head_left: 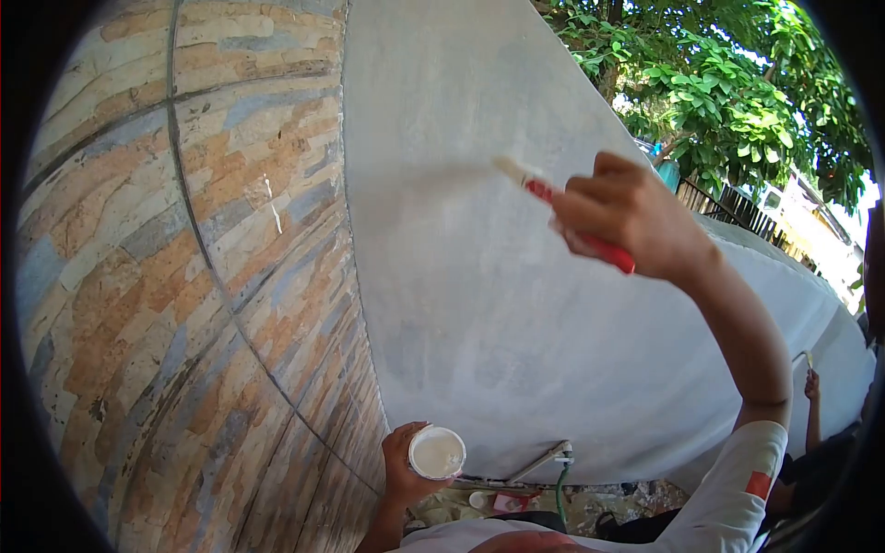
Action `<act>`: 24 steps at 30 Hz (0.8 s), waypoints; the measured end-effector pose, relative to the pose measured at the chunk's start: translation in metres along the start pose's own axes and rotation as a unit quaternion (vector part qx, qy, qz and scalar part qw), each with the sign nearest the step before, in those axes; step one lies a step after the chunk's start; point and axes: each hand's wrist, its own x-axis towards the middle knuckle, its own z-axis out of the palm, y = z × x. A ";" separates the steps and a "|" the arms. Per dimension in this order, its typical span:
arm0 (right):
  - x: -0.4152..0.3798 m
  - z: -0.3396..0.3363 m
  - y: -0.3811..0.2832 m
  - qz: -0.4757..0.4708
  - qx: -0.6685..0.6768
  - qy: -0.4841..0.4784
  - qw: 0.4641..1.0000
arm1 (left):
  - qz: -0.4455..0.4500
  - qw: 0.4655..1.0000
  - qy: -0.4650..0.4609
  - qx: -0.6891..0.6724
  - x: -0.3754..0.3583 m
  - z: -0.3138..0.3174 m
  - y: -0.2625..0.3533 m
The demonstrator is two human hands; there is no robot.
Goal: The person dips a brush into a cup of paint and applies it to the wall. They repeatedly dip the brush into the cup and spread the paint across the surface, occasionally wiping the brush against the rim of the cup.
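Note:
A paintbrush (540, 189) with a red handle and pale bristles is gripped in my right hand (622, 217), raised in front of the grey wall (442, 304). Its bristles point left, at or close to the wall; whether they touch it cannot be made out. Low in the view, my left hand (402, 465) is wrapped round a round white tub (437, 452), its open top facing up. Inside the tub is whitish paint. The grey wall meets a stone-patterned tiled wall (221, 221) on the left.
A pipe (544, 461) with a green hose (560, 498) is at the wall's base, near a red item (512, 502) on the littered ground. At far right, another person's hand (811, 385) holds a brush. Trees (719, 101) and a dark fence (737, 207) stand beyond the wall.

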 end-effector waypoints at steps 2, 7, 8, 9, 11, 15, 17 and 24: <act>0.026 -0.023 0.036 0.022 -0.110 0.099 0.989 | -0.004 1.000 0.008 -0.023 -0.001 -0.005 -0.003; 0.054 -0.020 0.072 0.040 -0.182 0.128 0.974 | -0.026 0.997 0.014 -0.065 -0.011 -0.013 -0.015; 0.051 -0.003 0.065 0.059 -0.144 0.104 0.982 | -0.046 0.993 0.045 -0.103 -0.014 -0.014 -0.016; 0.046 0.019 0.048 0.065 -0.114 0.076 0.988 | -0.048 0.992 0.040 -0.105 -0.016 -0.020 -0.017; 0.028 0.065 0.012 0.021 -0.118 0.053 0.991 | -0.028 0.999 -0.015 -0.035 -0.016 -0.032 -0.014; 0.011 0.099 -0.046 0.024 0.115 -0.054 0.992 | -0.029 0.996 -0.034 -0.075 -0.021 -0.040 -0.024; 0.018 0.099 -0.047 0.046 0.186 -0.083 0.978 | -0.032 0.994 0.009 -0.108 -0.023 -0.041 -0.025; 0.086 0.002 0.047 0.100 -0.001 0.006 0.995 | -0.012 0.985 0.027 -0.170 -0.020 -0.039 -0.038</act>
